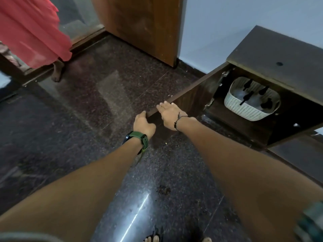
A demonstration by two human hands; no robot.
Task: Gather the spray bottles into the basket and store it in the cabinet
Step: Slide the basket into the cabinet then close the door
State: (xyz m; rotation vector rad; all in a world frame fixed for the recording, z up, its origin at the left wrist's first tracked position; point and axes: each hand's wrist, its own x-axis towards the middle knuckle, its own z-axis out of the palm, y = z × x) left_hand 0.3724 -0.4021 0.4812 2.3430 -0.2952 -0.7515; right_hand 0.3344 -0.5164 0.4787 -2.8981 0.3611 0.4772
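Both forearms reached over the dark floor. The low cabinet stood open, its door swung out. The white basket of spray bottles sat inside. Right hand lay flat-fingered on the door edge; left hand curled around its corner.

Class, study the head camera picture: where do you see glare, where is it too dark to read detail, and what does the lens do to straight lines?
Head view: a bright streak of glare on the polished floor; the cabinet interior lies in shadow, the white basket showing but its spray bottles mere dark shapes; wide-angle bending at the edges; slight softness overall.
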